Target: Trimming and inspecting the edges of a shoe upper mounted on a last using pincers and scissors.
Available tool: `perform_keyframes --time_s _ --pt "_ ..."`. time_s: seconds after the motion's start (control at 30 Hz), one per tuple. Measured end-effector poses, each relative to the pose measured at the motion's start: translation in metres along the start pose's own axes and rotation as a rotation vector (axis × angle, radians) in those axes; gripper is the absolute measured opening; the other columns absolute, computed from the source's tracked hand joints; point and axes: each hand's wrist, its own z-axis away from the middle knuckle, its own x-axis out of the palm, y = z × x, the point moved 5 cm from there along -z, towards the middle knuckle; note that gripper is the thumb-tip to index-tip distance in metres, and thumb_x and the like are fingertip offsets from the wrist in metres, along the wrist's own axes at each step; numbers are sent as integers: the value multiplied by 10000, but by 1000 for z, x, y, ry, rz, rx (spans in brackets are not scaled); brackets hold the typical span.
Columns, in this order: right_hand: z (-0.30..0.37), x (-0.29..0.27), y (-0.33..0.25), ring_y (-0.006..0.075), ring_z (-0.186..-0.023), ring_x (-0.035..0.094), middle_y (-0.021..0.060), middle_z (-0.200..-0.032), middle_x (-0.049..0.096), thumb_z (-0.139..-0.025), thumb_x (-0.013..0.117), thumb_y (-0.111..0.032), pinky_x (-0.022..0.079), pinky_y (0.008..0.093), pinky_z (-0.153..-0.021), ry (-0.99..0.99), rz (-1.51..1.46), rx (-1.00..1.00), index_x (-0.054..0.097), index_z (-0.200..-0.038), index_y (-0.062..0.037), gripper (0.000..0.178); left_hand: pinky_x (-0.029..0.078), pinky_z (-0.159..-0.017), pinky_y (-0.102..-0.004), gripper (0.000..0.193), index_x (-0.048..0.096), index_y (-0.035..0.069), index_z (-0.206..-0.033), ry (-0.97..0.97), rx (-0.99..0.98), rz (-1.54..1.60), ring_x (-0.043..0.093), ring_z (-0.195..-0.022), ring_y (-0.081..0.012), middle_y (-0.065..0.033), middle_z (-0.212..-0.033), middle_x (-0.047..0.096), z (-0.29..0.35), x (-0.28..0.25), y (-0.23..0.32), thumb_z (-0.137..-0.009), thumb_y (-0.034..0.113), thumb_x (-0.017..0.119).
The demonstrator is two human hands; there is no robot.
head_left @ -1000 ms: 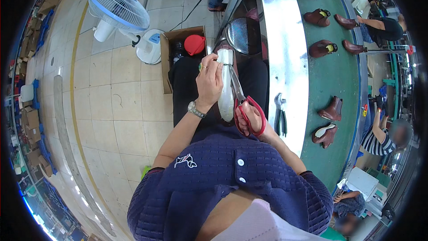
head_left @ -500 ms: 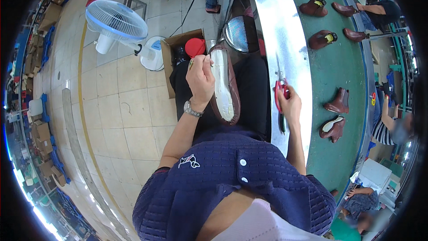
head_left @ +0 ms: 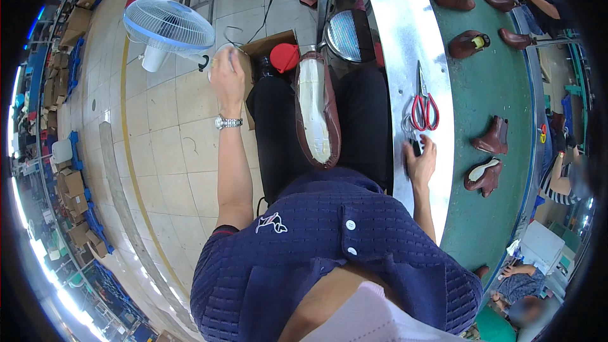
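Note:
A brown leather shoe lies sole up across my lap, its pale sole face toward me; neither hand touches it. My left hand is raised to the left, beside the cardboard box, its fingers smeared by motion, so what it holds cannot be made out. On the metal bench at the right, my right hand has its fingers curled around a small dark-handled tool, mostly hidden. Just beyond that hand lies a pair of scissors with red handles, blades pointing away.
A fan stands at the left. The cardboard box holds a red-lidded container; beside it is a round metal-mesh piece. Right of the bench, a green belt carries several brown boots. Other people sit beyond.
My right hand has let go of the red-handled scissors on the bench and closed on a dark-handled tool. My left hand has moved from the shoe out to the left.

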Motion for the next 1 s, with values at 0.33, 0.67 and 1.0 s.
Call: perform_keyframes --time_s 0.33,0.67,1.0 --pt "14 18 0 168 -753 501 83 -841 547 -848 544 -217 410 293 -750 -470 -633 514 521 -1117 36 370 451 -632 -415 429 561 4 -816 -602 -281 409 578 -715 -337 -182 -754 592 74 16 59 -865 428 514" --pt "-50 -15 -202 169 -763 586 110 -844 608 -886 500 -120 454 305 -741 -1067 -291 -408 307 -1348 -92 502 428 -511 -418 346 505 6 -690 -624 -225 413 560 -571 -361 -195 -604 555 96 -6 91 -897 282 477" --pt "-44 -15 -238 329 -690 634 217 -810 611 -827 532 -96 503 421 -614 -860 225 -1018 357 -1325 -161 532 483 -710 -374 353 538 -20 -1007 -826 -460 775 611 -803 -272 -172 -880 619 110 9 96 -920 310 449"
